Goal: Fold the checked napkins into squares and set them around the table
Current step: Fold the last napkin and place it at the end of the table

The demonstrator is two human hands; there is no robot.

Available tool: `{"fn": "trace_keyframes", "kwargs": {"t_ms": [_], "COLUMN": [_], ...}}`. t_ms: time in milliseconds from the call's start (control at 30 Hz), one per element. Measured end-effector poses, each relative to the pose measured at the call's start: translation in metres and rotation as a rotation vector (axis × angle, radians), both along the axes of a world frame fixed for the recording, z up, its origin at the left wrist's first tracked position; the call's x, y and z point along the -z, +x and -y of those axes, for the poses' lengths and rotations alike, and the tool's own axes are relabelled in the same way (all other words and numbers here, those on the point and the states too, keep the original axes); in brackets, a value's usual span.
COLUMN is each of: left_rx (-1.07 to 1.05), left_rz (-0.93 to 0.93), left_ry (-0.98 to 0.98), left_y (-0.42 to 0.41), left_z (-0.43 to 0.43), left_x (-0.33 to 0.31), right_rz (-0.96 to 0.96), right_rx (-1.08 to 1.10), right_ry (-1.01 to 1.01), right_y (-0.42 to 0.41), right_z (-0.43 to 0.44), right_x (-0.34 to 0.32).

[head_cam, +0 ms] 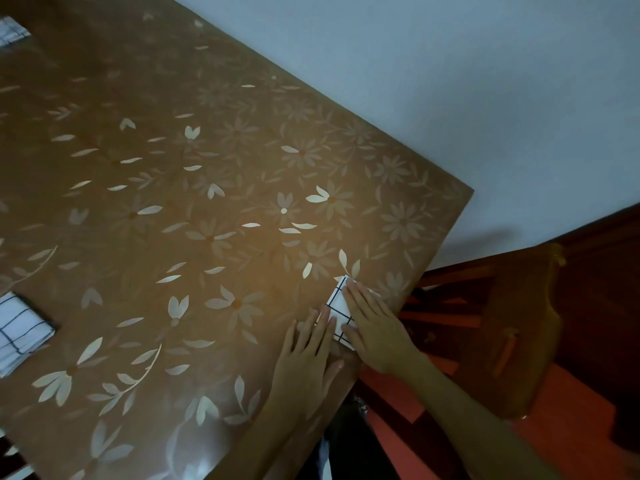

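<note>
A small folded white napkin with dark check lines [338,306] lies near the table's right edge. My right hand [375,325] lies flat on its right half, fingers stretched out. My left hand [308,355] rests flat on the table with its fingertips on the napkin's lower left part. Both hands press down and grip nothing. Another folded checked napkin [19,332] lies at the left edge of the view. A third folded napkin [10,31] shows at the top left corner, partly cut off.
The table [194,202] is covered with a brown cloth printed with pale flowers. A white wall runs along its far side. A dark wooden chair [519,327] stands close to the right edge on a red floor.
</note>
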State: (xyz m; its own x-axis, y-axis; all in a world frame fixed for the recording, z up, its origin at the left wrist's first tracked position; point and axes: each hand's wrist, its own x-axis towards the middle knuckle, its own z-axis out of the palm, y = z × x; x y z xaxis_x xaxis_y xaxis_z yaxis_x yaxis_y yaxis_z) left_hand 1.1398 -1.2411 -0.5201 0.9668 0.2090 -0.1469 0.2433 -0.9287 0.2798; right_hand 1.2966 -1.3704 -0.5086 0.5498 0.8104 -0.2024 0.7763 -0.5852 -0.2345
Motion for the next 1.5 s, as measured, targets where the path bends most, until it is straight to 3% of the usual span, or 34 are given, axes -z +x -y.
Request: {"fn": "trace_keyframes", "kwargs": {"t_ms": [267,433,567,667,933,1067,1300,1500], "left_rx": [0.001,-0.096,-0.258,-0.365,-0.504,-0.493,-0.321,-0.248], "left_rz": [-0.054,0.013,0.030,0.038,0.075,0.024,-0.027,-0.062], "left_ry": [0.031,-0.160,-0.237,-0.303,-0.261,-0.287,-0.436,-0.447], "left_y": [-0.021,-0.024,-0.036,-0.049,-0.084,-0.088,-0.038,-0.003], "left_z": [0.007,0.007,-0.010,-0.022,-0.051,-0.049,-0.012,0.011], "left_x": [-0.008,-0.025,-0.048,-0.064,-0.088,-0.084,-0.080,-0.073], "right_rz": [0.071,0.029,-0.114,-0.187,-0.241,-0.213,-0.187,-0.137], "right_rx": [0.039,0.098,0.139,0.097,-0.111,-0.087,0.135,0.176], "right_ry": [-0.188,-0.034,0.196,0.259,0.379,0.348,0.148,-0.035], "right_y": [0.021,0.011,-0.001,-0.012,-0.040,-0.054,-0.070,-0.077], "right_z": [-0.001,-0.003,-0.005,-0.015,-0.053,-0.047,0.000,0.018], "right_x": [0.003,-0.017,-0.046,-0.066,-0.097,-0.091,-0.062,-0.048]}}
